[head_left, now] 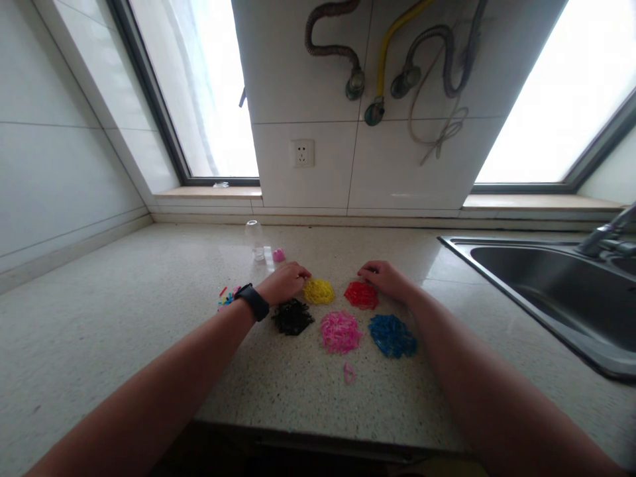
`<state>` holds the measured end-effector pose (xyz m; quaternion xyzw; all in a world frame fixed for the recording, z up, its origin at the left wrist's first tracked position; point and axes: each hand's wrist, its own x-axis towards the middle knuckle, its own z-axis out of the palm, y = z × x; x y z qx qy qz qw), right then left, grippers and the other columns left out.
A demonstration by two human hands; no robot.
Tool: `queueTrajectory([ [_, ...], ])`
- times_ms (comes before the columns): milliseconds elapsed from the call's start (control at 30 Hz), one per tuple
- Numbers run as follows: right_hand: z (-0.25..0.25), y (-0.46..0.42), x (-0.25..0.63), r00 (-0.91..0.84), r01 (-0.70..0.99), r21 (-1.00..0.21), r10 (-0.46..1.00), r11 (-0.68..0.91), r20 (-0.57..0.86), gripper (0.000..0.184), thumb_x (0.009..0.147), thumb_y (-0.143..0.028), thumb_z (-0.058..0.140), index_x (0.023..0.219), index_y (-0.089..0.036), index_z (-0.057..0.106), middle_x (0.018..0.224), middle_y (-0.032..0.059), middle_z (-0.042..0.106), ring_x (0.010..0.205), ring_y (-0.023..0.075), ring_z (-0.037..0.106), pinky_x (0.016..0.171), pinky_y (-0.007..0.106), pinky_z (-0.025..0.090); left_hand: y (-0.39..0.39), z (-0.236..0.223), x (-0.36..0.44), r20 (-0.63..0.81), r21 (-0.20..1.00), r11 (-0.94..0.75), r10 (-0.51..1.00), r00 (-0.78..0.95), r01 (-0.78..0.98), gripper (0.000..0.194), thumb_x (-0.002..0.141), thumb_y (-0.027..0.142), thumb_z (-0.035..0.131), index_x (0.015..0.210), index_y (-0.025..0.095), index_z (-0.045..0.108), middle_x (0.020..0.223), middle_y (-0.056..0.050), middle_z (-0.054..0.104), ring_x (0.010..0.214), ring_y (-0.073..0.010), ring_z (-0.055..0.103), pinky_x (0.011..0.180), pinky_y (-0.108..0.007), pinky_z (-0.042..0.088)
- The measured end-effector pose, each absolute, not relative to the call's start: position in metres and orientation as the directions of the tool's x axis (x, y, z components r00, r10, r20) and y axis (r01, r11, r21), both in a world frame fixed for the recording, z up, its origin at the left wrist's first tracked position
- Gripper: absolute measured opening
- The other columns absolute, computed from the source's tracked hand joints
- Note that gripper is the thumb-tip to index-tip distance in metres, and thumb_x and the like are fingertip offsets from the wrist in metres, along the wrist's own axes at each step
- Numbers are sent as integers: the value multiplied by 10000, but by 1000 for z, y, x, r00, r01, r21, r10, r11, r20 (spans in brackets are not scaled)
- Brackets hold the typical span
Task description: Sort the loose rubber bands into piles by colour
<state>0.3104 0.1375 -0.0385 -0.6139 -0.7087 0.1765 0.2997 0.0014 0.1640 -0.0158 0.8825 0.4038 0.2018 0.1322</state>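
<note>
Across the lower view, one speckled counter [124, 285], carrying everything before you. To your right, one steel sink [541, 278], set into it.

Hands, two. Your left hand [284, 282]: fingers drawn together, fingertips at the far left edge of the yellow pile; whether they pinch a band, you cannot tell. Your right hand [388, 277]: thumb and fingers narrow, fingertips just beyond the red pile; its grip, too, cannot be told.

Piles of small bands, five. Blue pile [392, 336], nearest your right forearm, long axis slanting away to the left. Pink pile [340, 332], midway between your forearms. Black pile [292, 317], on your side of the left hand. Yellow pile [318, 291], right of the left fingertips and slightly toward you, the left hand nearer. Red pile [362, 295], directly toward you from the right fingertips, the right hand nearer.

Lesser items: one clear jar [253, 238], beyond your left hand; one dark wristband [253, 302]; mixed coloured bits [226, 299], beside it; one small pink clump [349, 373]; one pink cap [279, 255].
</note>
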Motion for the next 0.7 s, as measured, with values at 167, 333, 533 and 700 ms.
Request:
queueTrajectory([
  [167,-41,139,312,-67,756,-627,976,186,208,295,836,-390,575,879,-168,764,751,53,724,682,171,606,638,272,440,163,-16,3,229,400,-649,755,615,647,381,791,94,458,1016,136,763,999,-87,733,963,-202,659,921,-288,488],
  [333,-40,138,311,-75,751,-632,976,189,203,298,844,-385,568,877,-163,764,748,55,722,683,170,603,637,271,440,160,-13,2,247,401,-649,757,605,647,356,795,85,472,1014,128,750,985,-90,725,946,-201,657,895,-293,495],
  [533,-40,138,312,-71,754,-627,973,195,217,290,836,-385,584,878,-163,766,746,57,723,677,171,603,621,270,435,132,13,7,361,381,-681,732,577,625,337,835,62,447,1058,104,696,1001,-113,667,963,-211,609,933,-355,463],
  [700,-40,136,311,-86,730,-648,970,217,227,299,846,-380,564,888,-154,757,760,53,726,689,171,606,642,277,440,43,39,29,375,393,-794,600,707,464,224,869,101,505,1003,169,672,964,-55,652,948,-184,581,895,-314,457],
])
